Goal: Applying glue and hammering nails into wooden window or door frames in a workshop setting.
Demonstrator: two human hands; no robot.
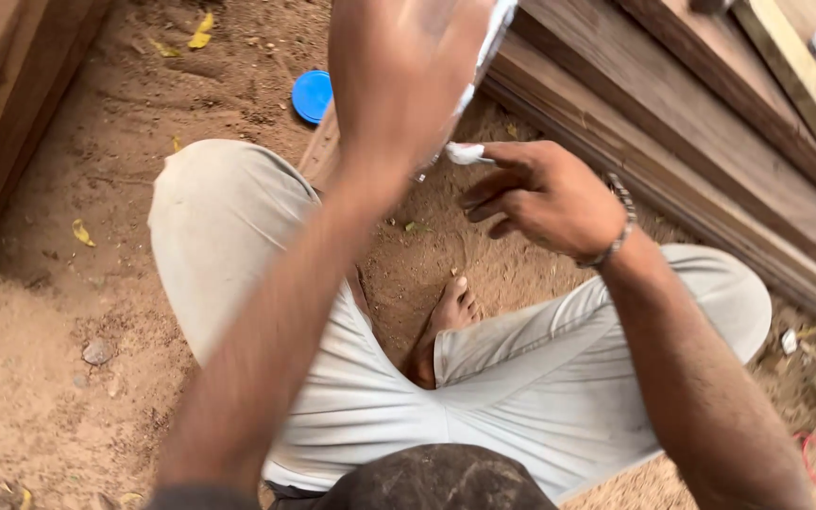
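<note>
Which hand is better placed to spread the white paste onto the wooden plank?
Probably the right hand: white paste coats its fingertip beside the wooden plank. The left hand is raised, gripping a white container.

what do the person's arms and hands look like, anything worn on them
Both forearms are bare, with no gloves on either hand. The right hand has a beaded bracelet around the wrist, with metallic-looking beads. The left hand is blurred by motion; no ring, watch or band can be made out on it. A dark sleeve edge seems to show at the bottom of the left arm.
</note>
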